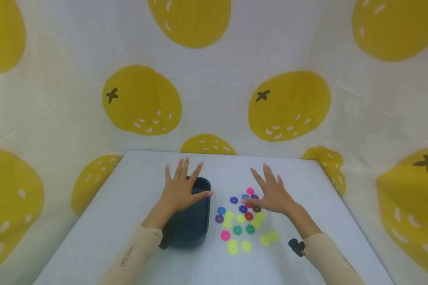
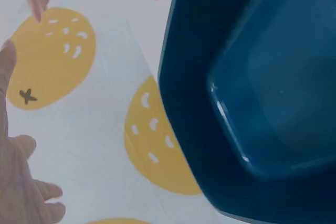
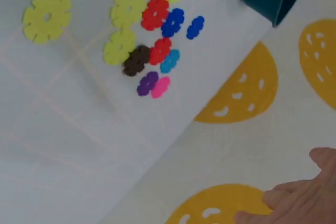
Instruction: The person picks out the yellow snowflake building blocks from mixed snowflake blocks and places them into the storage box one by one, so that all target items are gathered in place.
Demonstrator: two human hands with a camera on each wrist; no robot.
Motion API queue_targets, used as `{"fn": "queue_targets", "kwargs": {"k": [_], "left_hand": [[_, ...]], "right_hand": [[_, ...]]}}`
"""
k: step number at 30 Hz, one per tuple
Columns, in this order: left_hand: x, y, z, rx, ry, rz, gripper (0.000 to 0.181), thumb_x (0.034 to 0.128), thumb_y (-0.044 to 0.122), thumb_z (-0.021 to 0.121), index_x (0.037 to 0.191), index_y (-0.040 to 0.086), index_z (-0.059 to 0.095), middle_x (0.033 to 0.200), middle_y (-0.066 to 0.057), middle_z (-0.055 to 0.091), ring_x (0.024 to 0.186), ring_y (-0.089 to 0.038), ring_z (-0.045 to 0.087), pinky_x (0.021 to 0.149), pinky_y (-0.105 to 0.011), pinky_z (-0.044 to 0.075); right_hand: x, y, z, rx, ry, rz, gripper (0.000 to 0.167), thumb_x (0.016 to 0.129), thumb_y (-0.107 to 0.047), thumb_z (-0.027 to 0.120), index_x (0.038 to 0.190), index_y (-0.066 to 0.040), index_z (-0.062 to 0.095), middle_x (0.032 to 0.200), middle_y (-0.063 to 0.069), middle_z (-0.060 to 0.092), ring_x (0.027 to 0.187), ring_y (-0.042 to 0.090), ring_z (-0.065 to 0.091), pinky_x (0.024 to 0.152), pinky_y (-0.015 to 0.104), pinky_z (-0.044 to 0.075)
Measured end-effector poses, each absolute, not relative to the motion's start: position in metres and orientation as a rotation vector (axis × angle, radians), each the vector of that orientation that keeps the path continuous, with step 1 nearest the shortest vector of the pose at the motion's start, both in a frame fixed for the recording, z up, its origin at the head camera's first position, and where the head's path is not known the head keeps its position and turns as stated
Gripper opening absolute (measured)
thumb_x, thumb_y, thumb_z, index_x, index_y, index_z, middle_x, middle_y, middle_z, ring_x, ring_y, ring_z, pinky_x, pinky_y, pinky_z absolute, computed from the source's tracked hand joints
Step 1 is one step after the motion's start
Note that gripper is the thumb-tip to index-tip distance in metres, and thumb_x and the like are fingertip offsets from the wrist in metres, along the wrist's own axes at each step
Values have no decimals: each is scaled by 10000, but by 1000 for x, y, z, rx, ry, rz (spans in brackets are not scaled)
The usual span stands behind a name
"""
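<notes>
Above a dark blue bin (image 1: 190,221), my left hand (image 1: 180,190) spreads its straight fingers and holds nothing. In the left wrist view the bin (image 2: 283,93) fills the right side, and nothing shows inside the part seen. My right hand (image 1: 272,194) hovers over the right edge of a scatter of flat, notched plastic discs, fingers apart and holding nothing. Among these are a green disc (image 1: 237,230), a pink disc (image 1: 225,235), a yellow disc (image 1: 246,246) and a red disc (image 3: 156,13). A brown disc (image 3: 137,60) lies near a purple disc (image 3: 147,83). Several discs touch or overlap.
The discs lie on a white table (image 1: 103,237), to the right of the bin. Behind the table's far edge hangs a white cloth (image 1: 214,103) printed with large yellow fruit. A dark wrist strap (image 1: 297,247) shows at the right sleeve.
</notes>
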State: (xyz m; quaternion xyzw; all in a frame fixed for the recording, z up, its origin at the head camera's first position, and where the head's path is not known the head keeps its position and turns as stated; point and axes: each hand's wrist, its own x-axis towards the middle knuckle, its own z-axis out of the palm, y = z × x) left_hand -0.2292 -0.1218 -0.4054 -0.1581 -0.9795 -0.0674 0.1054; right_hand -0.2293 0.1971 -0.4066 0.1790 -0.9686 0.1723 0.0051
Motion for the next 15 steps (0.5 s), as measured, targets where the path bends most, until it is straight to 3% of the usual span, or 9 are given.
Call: {"fn": "queue_targets", "kwargs": {"k": [6, 11, 15], "left_hand": [[-203, -151, -413, -521, -2843, -343, 982, 801, 761, 593, 1581, 264, 264, 1613, -192, 269, 1495, -414, 207, 1150, -719, 96], [-191, -180, -425, -537, -2855, -468, 953, 765, 736, 665, 1538, 256, 378, 1528, -180, 408, 1401, -402, 382, 1146, -670, 221], [-188, -206, -440, -487, -2859, -615, 870, 753, 698, 710, 1477, 273, 483, 1374, -135, 534, 1242, -347, 516, 1043, -613, 385]], "right_hand": [[-213, 209, -418, 487, -3036, 748, 1099, 754, -659, 728, 1599, -209, 190, 1645, 245, 59, 1464, 531, 150, 1028, 767, 271], [-197, 228, -430, 416, -3043, 901, 1090, 761, -609, 760, 1602, -256, 164, 1646, 241, 66, 1459, 538, 148, 979, 791, 290], [-182, 241, -436, 343, -3038, 1010, 1076, 770, -583, 771, 1600, -262, 166, 1628, 246, 151, 1439, 536, 210, 991, 777, 310]]}}
